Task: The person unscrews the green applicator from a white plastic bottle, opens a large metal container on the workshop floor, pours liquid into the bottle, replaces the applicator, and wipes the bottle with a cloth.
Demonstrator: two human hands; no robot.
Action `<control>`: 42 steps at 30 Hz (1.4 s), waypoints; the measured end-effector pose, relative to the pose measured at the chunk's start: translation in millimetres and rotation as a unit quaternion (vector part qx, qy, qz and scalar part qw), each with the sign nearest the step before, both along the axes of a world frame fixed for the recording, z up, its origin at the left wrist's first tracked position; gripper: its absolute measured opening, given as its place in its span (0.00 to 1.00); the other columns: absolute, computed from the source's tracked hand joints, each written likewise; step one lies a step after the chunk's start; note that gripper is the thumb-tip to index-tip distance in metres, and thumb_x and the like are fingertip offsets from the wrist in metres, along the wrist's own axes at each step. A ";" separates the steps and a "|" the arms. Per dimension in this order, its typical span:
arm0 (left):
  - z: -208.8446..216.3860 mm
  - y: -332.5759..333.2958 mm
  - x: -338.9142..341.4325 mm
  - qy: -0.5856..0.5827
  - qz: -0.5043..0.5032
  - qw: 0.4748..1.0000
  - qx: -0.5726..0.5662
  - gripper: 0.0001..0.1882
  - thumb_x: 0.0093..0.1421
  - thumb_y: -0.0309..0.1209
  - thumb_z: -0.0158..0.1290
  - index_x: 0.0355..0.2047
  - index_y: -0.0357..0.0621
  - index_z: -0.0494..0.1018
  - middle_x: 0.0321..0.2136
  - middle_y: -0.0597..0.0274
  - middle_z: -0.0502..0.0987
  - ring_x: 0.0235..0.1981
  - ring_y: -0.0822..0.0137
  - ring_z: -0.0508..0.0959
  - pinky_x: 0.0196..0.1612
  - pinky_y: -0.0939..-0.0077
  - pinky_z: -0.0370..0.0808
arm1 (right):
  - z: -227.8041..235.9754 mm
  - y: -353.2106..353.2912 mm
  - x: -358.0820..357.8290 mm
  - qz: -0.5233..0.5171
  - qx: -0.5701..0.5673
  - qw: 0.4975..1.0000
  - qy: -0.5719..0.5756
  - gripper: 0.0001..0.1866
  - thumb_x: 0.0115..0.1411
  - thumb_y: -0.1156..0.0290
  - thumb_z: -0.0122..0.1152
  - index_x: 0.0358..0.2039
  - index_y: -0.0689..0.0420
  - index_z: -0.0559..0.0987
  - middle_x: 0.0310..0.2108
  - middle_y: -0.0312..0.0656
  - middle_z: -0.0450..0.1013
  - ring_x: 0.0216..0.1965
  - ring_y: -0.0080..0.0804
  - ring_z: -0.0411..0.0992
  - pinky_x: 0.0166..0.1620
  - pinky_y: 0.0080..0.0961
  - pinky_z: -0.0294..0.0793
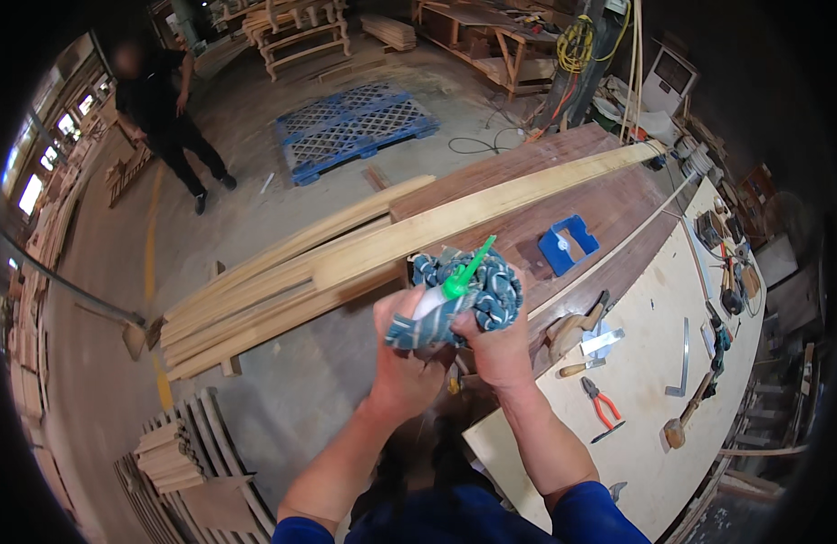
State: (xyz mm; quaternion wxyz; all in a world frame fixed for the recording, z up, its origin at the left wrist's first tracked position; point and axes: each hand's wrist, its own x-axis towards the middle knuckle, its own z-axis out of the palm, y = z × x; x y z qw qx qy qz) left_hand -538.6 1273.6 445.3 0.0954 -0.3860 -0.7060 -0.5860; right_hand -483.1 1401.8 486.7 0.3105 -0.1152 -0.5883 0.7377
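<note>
In front of me I hold a white squeeze bottle [430, 302] with a long green nozzle [473, 265] tilted up to the right. A blue-grey cloth with light stripes [498, 295] is bunched around it. My left hand [405, 367] is closed around the bottle's body, with a fold of the cloth over its front. My right hand [503, 349] is closed on the bunched cloth beside the nozzle, its thumb near the front fold. The lower part of the bottle is hidden by the cloth and my hands.
Long pale boards [373, 258] lie beyond my hands, beside a dark wooden panel [581, 172] bearing a blue open box [568, 245]. A light bench [645, 399] on the right carries orange-handled pliers [601, 403], a hand plane [568, 334] and a mallet [675, 432]. A person [164, 109] stands far left near blue pallets [355, 127].
</note>
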 end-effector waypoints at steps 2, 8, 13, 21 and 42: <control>19.8 -32.9 -18.7 0.001 -0.063 0.998 -0.005 0.49 0.48 0.23 0.71 0.68 0.40 0.57 0.54 0.53 0.70 0.56 0.55 0.72 0.57 0.63 0.72 | -0.4 -19.1 -1.9 -0.002 0.019 1.000 0.005 0.39 0.53 0.72 0.78 0.59 0.60 0.63 0.51 0.39 0.72 0.52 0.25 0.72 0.57 0.27 0.73; 40.5 -106.3 -23.2 -0.448 -0.303 0.813 0.215 0.43 0.62 0.38 0.63 0.71 0.40 0.53 0.58 0.53 0.70 0.54 0.57 0.77 0.52 0.53 0.81 | 7.5 -53.8 -14.3 0.002 0.126 0.991 -0.053 0.32 0.53 0.79 0.72 0.57 0.60 0.68 0.47 0.39 0.76 0.47 0.24 0.75 0.53 0.25 0.75; 53.2 -131.5 -21.3 -0.501 -0.246 0.782 0.278 0.36 0.67 0.32 0.52 0.72 0.40 0.52 0.59 0.54 0.70 0.54 0.58 0.76 0.54 0.56 0.78 | 35.1 -77.1 -6.5 -0.059 0.174 0.981 -0.061 0.34 0.52 0.78 0.73 0.58 0.59 0.69 0.50 0.42 0.75 0.49 0.29 0.75 0.54 0.28 0.75; 8.1 -149.4 -24.1 -0.329 -0.161 0.895 0.254 0.36 0.62 0.22 0.56 0.70 0.39 0.58 0.61 0.58 0.69 0.62 0.68 0.68 0.66 0.71 0.63 | 63.7 -134.0 -15.8 0.051 0.470 0.879 0.057 0.35 0.41 0.74 0.70 0.55 0.54 0.77 0.55 0.55 0.69 0.55 0.56 0.70 0.58 0.45 0.71; 209.4 -92.9 -233.7 -0.269 -0.166 0.882 0.349 0.24 0.75 0.43 0.46 0.60 0.35 0.66 0.51 0.43 0.77 0.50 0.53 0.79 0.56 0.59 0.77 | -128.2 162.2 236.9 -0.225 0.251 0.871 -0.357 0.34 0.48 0.69 0.76 0.55 0.66 0.74 0.44 0.46 0.80 0.43 0.37 0.80 0.48 0.33 0.79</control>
